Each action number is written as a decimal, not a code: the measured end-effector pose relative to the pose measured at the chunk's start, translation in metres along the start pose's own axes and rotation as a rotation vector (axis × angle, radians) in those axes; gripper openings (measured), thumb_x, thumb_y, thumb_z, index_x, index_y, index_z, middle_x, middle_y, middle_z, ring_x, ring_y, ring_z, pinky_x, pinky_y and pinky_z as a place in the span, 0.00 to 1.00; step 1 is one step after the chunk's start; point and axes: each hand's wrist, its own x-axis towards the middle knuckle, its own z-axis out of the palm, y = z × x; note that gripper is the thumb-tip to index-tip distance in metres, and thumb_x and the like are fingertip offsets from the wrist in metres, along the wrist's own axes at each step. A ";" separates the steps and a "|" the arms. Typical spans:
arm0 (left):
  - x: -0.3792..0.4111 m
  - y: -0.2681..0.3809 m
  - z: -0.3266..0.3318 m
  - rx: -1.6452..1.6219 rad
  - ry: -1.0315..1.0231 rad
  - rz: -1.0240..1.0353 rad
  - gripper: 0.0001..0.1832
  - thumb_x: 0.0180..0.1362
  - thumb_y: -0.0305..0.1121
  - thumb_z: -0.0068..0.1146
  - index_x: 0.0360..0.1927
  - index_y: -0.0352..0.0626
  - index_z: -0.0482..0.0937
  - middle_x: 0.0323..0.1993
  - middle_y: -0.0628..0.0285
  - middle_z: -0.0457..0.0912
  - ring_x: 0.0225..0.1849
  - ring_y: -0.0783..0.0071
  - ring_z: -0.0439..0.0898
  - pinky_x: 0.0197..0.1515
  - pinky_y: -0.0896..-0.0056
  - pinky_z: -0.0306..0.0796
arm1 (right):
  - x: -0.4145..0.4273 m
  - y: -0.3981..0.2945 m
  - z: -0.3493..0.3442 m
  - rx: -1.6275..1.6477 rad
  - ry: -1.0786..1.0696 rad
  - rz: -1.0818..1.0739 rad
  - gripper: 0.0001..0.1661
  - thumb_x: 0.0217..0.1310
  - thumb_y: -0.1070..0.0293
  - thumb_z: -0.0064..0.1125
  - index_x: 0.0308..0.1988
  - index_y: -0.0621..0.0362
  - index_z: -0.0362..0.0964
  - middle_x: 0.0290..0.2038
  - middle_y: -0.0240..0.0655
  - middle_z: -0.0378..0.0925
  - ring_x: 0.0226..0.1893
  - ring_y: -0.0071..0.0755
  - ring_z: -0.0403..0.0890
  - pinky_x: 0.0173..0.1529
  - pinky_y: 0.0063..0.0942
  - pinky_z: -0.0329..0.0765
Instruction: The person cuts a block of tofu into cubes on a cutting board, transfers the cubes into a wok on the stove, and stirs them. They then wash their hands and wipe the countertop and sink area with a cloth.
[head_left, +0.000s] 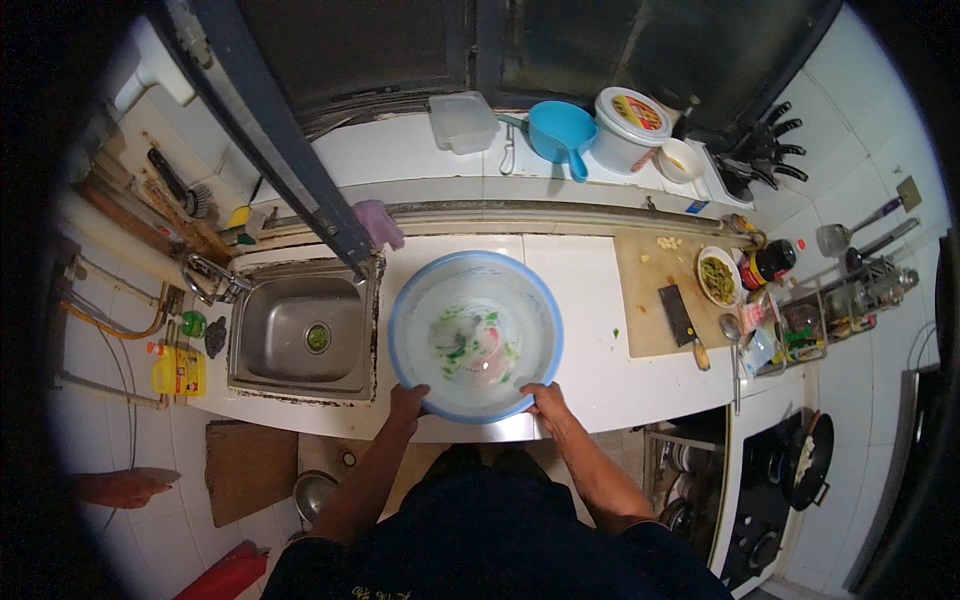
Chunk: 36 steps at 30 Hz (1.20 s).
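Note:
A large round plastic basin with a blue rim sits on the white countertop before me. A printed or loose pattern of green and pink shows at its bottom; I cannot tell which. My left hand grips the near left of the rim, thumb over the edge. At the near right, my right hand holds the rim the same way. Left of the basin is a stainless steel sink, with green scraps in its drain.
On the right, a cleaver lies on a cutting board near a bowl of green vegetables. Past it stand a soy sauce bottle and a wok. A blue ladle rests on the back ledge. A faucet flanks the sink.

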 end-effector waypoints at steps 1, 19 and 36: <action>0.009 0.004 0.005 0.002 -0.017 0.033 0.26 0.59 0.29 0.61 0.58 0.27 0.68 0.49 0.44 0.76 0.46 0.49 0.82 0.40 0.50 0.85 | 0.003 -0.006 0.001 0.006 0.006 0.008 0.09 0.53 0.79 0.56 0.35 0.74 0.70 0.25 0.38 0.73 0.13 0.25 0.65 0.17 0.23 0.65; 0.080 0.066 0.090 0.129 -0.094 0.034 0.22 0.59 0.28 0.61 0.56 0.29 0.72 0.51 0.45 0.78 0.46 0.52 0.83 0.44 0.56 0.82 | 0.069 -0.035 -0.031 0.037 0.052 -0.092 0.21 0.59 0.69 0.62 0.45 0.75 0.70 0.35 0.44 0.79 0.26 0.33 0.83 0.31 0.28 0.85; -0.018 -0.071 -0.092 0.145 0.437 0.113 0.11 0.69 0.33 0.53 0.36 0.35 0.82 0.29 0.59 0.79 0.20 0.70 0.74 0.21 0.68 0.69 | -0.051 0.061 -0.182 0.054 0.395 -0.095 0.19 0.66 0.58 0.61 0.44 0.65 0.76 0.27 0.35 0.78 0.21 0.27 0.76 0.22 0.24 0.71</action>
